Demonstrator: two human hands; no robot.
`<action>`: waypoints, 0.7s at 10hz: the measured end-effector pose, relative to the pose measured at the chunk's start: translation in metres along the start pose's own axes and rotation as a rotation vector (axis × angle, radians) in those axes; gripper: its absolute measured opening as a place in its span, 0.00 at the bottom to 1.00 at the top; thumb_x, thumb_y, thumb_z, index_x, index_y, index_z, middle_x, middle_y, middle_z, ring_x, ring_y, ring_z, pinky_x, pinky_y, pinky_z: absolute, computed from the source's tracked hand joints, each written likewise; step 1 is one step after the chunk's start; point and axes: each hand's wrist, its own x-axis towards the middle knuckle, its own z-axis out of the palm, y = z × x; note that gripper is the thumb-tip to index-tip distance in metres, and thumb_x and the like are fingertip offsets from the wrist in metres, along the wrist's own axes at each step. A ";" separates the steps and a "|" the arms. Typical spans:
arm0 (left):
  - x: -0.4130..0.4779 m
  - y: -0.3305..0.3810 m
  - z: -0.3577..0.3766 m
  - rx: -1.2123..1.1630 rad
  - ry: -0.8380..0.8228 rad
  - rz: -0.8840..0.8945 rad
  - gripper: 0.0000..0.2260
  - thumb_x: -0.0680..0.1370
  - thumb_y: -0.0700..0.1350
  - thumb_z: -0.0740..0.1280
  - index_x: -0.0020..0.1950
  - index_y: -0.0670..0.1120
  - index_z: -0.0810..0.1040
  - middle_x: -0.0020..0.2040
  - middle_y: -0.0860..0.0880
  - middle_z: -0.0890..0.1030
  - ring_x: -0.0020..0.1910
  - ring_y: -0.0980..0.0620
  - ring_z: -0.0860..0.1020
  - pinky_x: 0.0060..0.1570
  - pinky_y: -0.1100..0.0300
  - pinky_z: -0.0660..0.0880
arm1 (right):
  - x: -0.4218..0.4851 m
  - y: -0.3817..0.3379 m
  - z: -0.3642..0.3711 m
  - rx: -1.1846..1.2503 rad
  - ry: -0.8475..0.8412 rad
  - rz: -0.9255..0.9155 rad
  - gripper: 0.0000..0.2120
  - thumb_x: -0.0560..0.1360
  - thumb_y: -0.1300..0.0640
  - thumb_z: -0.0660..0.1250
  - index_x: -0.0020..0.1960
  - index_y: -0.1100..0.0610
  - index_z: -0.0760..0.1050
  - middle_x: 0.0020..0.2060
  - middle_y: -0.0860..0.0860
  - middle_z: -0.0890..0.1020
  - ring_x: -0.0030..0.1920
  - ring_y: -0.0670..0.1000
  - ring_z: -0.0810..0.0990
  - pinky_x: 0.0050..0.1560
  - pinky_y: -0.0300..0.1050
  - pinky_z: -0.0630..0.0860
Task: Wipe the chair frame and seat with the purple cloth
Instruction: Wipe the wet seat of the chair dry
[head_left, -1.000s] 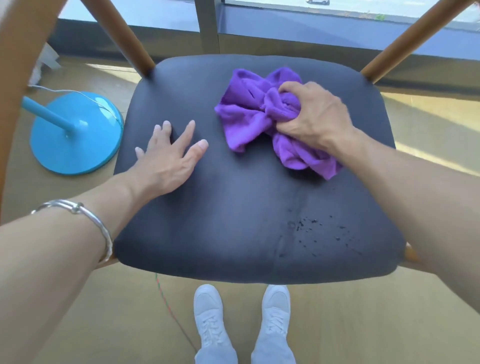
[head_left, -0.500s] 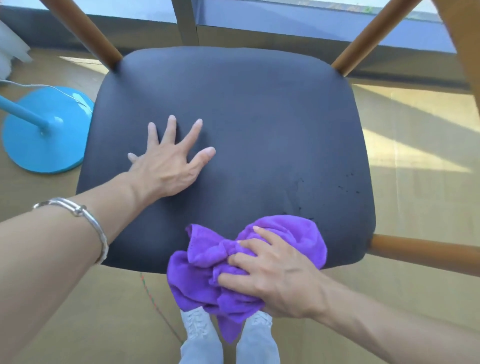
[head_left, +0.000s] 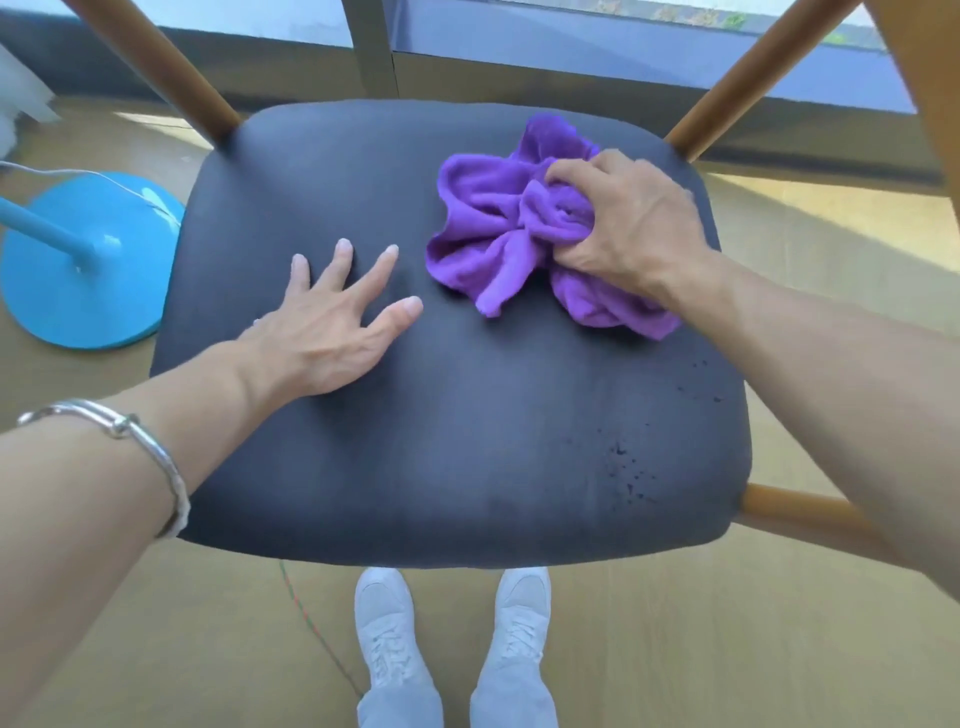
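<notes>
Purple cloth (head_left: 509, 228) bunched in R hand (head_left: 631, 223), on seat (head_left: 467, 415).

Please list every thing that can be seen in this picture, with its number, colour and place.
seat: 1, dark grey, centre
cloth: 1, purple, bunched on the seat's far right
specks: many, black, seat's near right
frame rods: several, brown, around the seat
stand base: 1, blue, floor at left
cord: 1, white, over the base
string: 1, red-green, floor under the seat
shoes: 2, white, floor at bottom
bracelet: 1, silver, left wrist
left hand: 1, flat on the seat
right hand: 1, grips the cloth
</notes>
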 end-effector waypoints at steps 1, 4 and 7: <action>0.001 -0.003 -0.001 0.057 -0.055 0.020 0.42 0.64 0.76 0.37 0.75 0.61 0.48 0.78 0.47 0.46 0.75 0.39 0.43 0.71 0.36 0.45 | 0.001 -0.002 -0.001 0.109 -0.030 0.097 0.25 0.68 0.43 0.68 0.64 0.42 0.70 0.56 0.52 0.76 0.58 0.60 0.75 0.55 0.53 0.72; -0.008 0.030 0.005 0.096 -0.033 -0.143 0.34 0.73 0.72 0.45 0.76 0.60 0.47 0.77 0.45 0.42 0.74 0.35 0.42 0.68 0.32 0.49 | -0.175 -0.039 0.033 0.218 -0.034 -0.140 0.24 0.61 0.46 0.70 0.57 0.47 0.76 0.47 0.47 0.81 0.38 0.56 0.79 0.38 0.52 0.77; -0.009 0.033 0.015 0.208 -0.033 -0.146 0.39 0.72 0.72 0.50 0.75 0.57 0.37 0.76 0.43 0.35 0.73 0.32 0.39 0.67 0.31 0.51 | -0.212 -0.034 0.043 0.137 0.025 -0.138 0.23 0.63 0.44 0.71 0.57 0.47 0.74 0.48 0.48 0.80 0.39 0.57 0.77 0.36 0.51 0.75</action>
